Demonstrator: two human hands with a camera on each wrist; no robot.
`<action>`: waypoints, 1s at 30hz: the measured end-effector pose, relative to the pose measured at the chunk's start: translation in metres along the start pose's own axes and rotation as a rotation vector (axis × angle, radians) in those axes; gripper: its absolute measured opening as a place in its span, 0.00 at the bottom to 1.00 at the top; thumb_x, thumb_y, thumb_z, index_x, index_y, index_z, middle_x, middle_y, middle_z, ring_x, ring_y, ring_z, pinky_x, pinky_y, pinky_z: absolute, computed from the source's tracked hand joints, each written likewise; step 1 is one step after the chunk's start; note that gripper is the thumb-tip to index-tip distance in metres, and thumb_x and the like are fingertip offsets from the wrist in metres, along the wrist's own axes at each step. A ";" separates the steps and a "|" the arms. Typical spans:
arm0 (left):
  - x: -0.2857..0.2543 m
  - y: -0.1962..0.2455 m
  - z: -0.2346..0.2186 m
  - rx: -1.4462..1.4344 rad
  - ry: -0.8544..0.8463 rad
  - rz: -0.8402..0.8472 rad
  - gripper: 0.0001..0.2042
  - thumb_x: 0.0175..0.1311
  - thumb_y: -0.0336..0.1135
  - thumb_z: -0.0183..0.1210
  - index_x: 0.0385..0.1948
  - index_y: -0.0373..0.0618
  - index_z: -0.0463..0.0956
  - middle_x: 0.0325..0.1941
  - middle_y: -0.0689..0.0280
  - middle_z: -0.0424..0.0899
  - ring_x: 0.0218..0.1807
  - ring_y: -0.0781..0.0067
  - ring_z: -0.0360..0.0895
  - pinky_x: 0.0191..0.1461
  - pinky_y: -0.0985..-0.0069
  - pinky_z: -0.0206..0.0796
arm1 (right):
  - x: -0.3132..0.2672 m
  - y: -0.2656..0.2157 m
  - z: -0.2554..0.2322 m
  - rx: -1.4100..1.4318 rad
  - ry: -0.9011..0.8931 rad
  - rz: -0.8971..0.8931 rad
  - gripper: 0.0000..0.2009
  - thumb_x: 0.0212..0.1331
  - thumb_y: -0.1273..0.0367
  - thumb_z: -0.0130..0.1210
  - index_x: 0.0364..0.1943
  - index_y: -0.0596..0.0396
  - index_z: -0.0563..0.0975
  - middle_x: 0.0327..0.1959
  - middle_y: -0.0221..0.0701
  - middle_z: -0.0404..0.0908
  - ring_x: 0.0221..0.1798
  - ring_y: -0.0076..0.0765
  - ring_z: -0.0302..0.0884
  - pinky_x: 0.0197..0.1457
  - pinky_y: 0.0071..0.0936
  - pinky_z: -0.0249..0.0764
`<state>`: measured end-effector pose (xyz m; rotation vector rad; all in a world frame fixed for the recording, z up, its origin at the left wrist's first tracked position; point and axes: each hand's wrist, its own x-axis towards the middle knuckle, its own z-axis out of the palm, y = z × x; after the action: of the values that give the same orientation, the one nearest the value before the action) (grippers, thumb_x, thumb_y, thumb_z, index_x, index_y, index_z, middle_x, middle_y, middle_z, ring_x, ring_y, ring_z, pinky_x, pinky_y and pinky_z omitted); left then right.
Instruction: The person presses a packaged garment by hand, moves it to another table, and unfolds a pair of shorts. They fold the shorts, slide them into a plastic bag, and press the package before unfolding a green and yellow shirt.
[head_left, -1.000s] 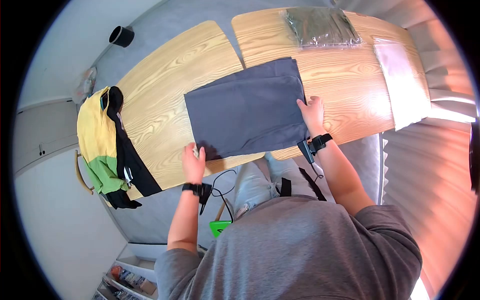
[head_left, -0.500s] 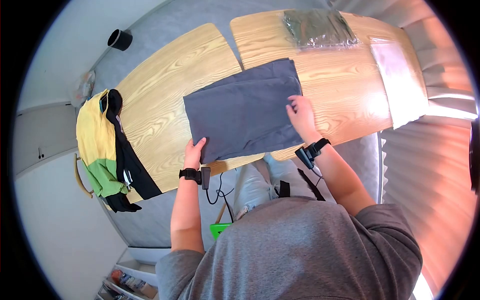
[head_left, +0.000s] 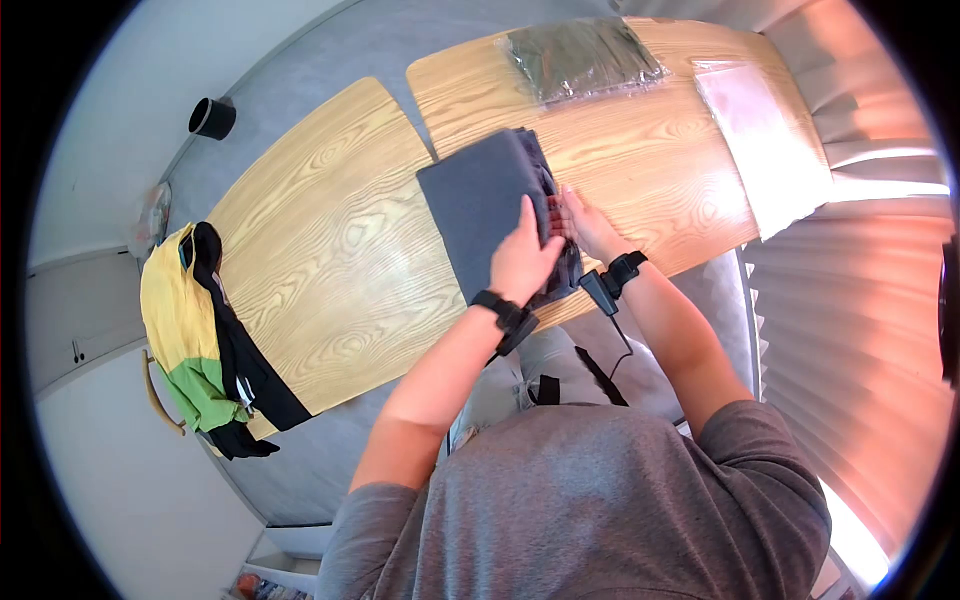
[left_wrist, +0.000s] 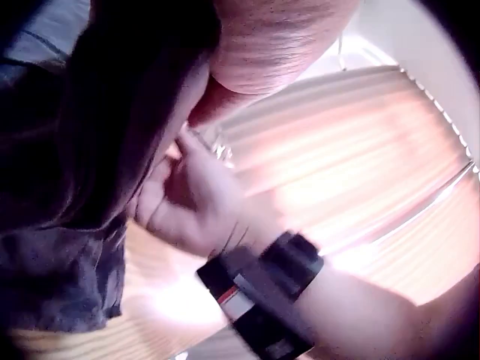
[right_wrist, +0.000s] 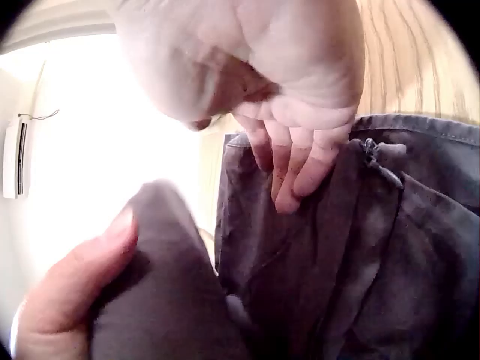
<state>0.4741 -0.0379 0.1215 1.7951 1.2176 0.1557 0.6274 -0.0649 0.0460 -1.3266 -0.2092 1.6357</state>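
A dark grey garment (head_left: 475, 205) lies folded over on itself near the table's front edge. My left hand (head_left: 522, 262) grips its folded right side, the thumb on the top layer. In the right wrist view the left thumb (right_wrist: 94, 259) presses on a raised fold of cloth. Opposite it, my right hand (head_left: 588, 228) reaches in at the garment's right edge. Its fingers (right_wrist: 296, 161) extend nearly straight against the lower layer, where gathered seams and a small knotted bit of stitching show. Both wrists wear black straps with small devices.
Yellow, green and black clothing (head_left: 185, 320) hangs over the table's left end. A clear-wrapped dark green packet (head_left: 580, 60) lies at the back, and a white packet (head_left: 765, 150) at the right. A gap runs between the two wooden tabletops (head_left: 320, 220). Curtains (head_left: 850, 340) hang at the right.
My left hand has carried the garment's left side over to the right, so the garment is now about half as wide. The right hand stays near the right edge, now turned with its palm inward.
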 end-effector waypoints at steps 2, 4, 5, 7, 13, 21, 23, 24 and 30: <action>0.003 -0.015 0.022 -0.066 -0.085 -0.013 0.34 0.53 0.38 0.61 0.61 0.37 0.57 0.34 0.50 0.79 0.36 0.54 0.78 0.43 0.66 0.70 | 0.001 0.000 0.000 -0.050 0.060 -0.003 0.21 0.65 0.54 0.44 0.47 0.59 0.71 0.31 0.28 0.74 0.33 0.23 0.71 0.38 0.21 0.70; 0.000 -0.033 0.035 -0.074 -0.040 0.326 0.30 0.55 0.36 0.60 0.59 0.37 0.60 0.33 0.55 0.78 0.36 0.59 0.76 0.43 0.69 0.69 | 0.006 -0.001 -0.002 -0.253 0.054 -0.033 0.23 0.63 0.53 0.47 0.46 0.62 0.73 0.33 0.33 0.77 0.35 0.27 0.74 0.40 0.23 0.70; -0.003 -0.040 0.035 -0.073 -0.045 0.323 0.30 0.55 0.36 0.60 0.59 0.37 0.60 0.33 0.55 0.78 0.36 0.59 0.76 0.43 0.69 0.69 | 0.006 0.001 -0.002 -0.249 0.056 -0.030 0.23 0.63 0.53 0.47 0.46 0.62 0.73 0.33 0.33 0.77 0.35 0.27 0.74 0.40 0.23 0.70; -0.013 -0.051 0.021 -0.045 -0.100 0.290 0.23 0.56 0.33 0.58 0.54 0.36 0.65 0.38 0.57 0.77 0.40 0.60 0.76 0.44 0.70 0.68 | 0.004 -0.001 0.010 -0.704 0.181 -0.197 0.24 0.61 0.53 0.50 0.42 0.65 0.75 0.36 0.38 0.80 0.39 0.31 0.77 0.43 0.25 0.70; -0.028 -0.068 0.006 0.238 -0.045 0.363 0.20 0.51 0.32 0.59 0.48 0.40 0.70 0.39 0.58 0.75 0.44 0.57 0.72 0.47 0.65 0.66 | 0.015 -0.007 0.037 -1.062 0.417 -0.265 0.21 0.59 0.55 0.52 0.42 0.61 0.76 0.37 0.48 0.80 0.43 0.49 0.78 0.44 0.36 0.72; -0.045 -0.077 0.016 0.313 0.117 0.527 0.25 0.47 0.32 0.61 0.51 0.41 0.68 0.50 0.56 0.71 0.53 0.55 0.67 0.54 0.63 0.60 | 0.011 -0.003 0.021 -1.074 0.497 -0.393 0.20 0.59 0.55 0.51 0.45 0.56 0.75 0.39 0.50 0.79 0.44 0.54 0.76 0.46 0.41 0.72; -0.044 -0.082 0.019 0.334 0.105 0.532 0.26 0.46 0.32 0.61 0.52 0.41 0.68 0.53 0.55 0.69 0.56 0.54 0.65 0.56 0.62 0.59 | 0.031 0.010 0.002 -0.957 0.473 -0.336 0.20 0.59 0.55 0.52 0.44 0.60 0.74 0.37 0.49 0.79 0.43 0.52 0.77 0.45 0.37 0.73; -0.045 -0.084 0.020 0.356 0.088 0.536 0.28 0.45 0.32 0.62 0.53 0.42 0.67 0.57 0.55 0.67 0.59 0.54 0.63 0.58 0.61 0.57 | 0.028 0.008 0.003 -0.958 0.471 -0.335 0.20 0.59 0.55 0.52 0.44 0.60 0.74 0.37 0.49 0.79 0.43 0.52 0.77 0.45 0.37 0.73; -0.042 -0.099 0.020 0.424 -0.013 0.543 0.31 0.43 0.33 0.63 0.56 0.47 0.67 0.63 0.54 0.62 0.65 0.55 0.58 0.63 0.58 0.52 | -0.004 0.016 -0.015 -0.766 0.387 -0.361 0.20 0.56 0.58 0.57 0.38 0.66 0.74 0.31 0.43 0.81 0.37 0.42 0.80 0.41 0.30 0.74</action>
<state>0.3981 -0.0759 0.0524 2.4680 0.7607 0.2043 0.6297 -0.0824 0.0323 -2.0008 -0.8453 0.9819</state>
